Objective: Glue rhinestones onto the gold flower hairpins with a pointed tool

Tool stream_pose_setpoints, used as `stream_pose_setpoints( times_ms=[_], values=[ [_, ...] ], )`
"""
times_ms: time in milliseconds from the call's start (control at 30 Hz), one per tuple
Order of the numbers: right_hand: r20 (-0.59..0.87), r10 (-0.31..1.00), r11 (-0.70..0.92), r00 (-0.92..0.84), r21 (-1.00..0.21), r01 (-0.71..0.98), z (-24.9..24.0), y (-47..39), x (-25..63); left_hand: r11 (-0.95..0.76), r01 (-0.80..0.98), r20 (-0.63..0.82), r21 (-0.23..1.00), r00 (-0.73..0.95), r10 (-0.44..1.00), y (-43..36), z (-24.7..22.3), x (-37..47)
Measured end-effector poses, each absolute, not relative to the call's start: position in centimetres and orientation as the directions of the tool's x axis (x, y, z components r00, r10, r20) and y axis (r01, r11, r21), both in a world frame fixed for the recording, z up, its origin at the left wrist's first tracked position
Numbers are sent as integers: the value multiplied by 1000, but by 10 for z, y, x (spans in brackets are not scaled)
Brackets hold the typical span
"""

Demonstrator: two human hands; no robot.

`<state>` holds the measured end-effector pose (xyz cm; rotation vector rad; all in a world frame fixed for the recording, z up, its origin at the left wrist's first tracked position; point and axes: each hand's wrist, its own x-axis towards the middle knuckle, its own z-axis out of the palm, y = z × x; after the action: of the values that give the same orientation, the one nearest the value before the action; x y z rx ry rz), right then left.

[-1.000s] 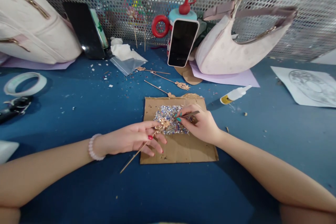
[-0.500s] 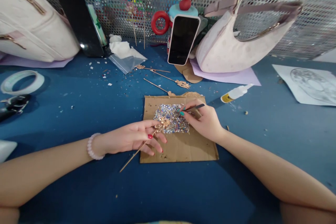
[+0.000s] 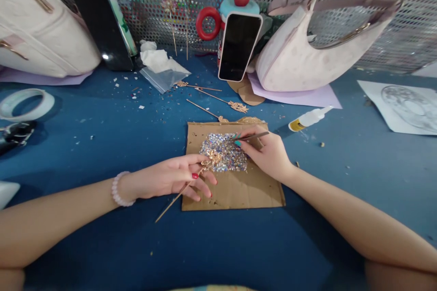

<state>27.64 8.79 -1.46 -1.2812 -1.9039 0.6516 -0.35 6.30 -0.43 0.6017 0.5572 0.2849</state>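
My left hand (image 3: 177, 176) pinches a gold hairpin (image 3: 172, 203) between thumb and forefinger, its ornate head over the lower left of a patch of glittering small stones (image 3: 227, 148). The pin's stem slants down to the left. My right hand (image 3: 269, 154) grips dark tweezers (image 3: 254, 136), whose tips point left at the upper part of the stones. Whether the tips hold a stone is too small to tell. Under both hands lies a brown cardboard sheet (image 3: 235, 193) that bears the stones.
Several gold hairpins (image 3: 238, 107) lie behind the cardboard. A glue bottle (image 3: 309, 119) is at right, a tape roll (image 3: 27, 104) at left. Farther back are a phone (image 3: 240, 47), a red-handled cup (image 3: 208, 23), a plastic bag (image 3: 164, 78) and two pale bags (image 3: 300, 61).
The tweezers have turned flatter and the right fingers have shifted slightly over the stones. My left hand keeps its hold on the hairpin. The view has shifted a little.
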Motion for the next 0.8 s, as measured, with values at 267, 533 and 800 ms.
stream_pose_setpoints(
  times_ms=[267, 533, 800],
  values=[
    [353, 893, 450, -279, -682, 577, -15, 88, 275, 788, -97, -396, 607, 823, 407, 63, -5, -4],
    [368, 885, 465, -285, -664, 586, -16, 87, 274, 793, -101, -397, 600, 824, 405, 63, -5, -3],
    [381, 877, 479, -292, -653, 587, -16, 88, 275, 792, -97, -390, 603, 830, 399, 62, -6, -4]
  ],
)
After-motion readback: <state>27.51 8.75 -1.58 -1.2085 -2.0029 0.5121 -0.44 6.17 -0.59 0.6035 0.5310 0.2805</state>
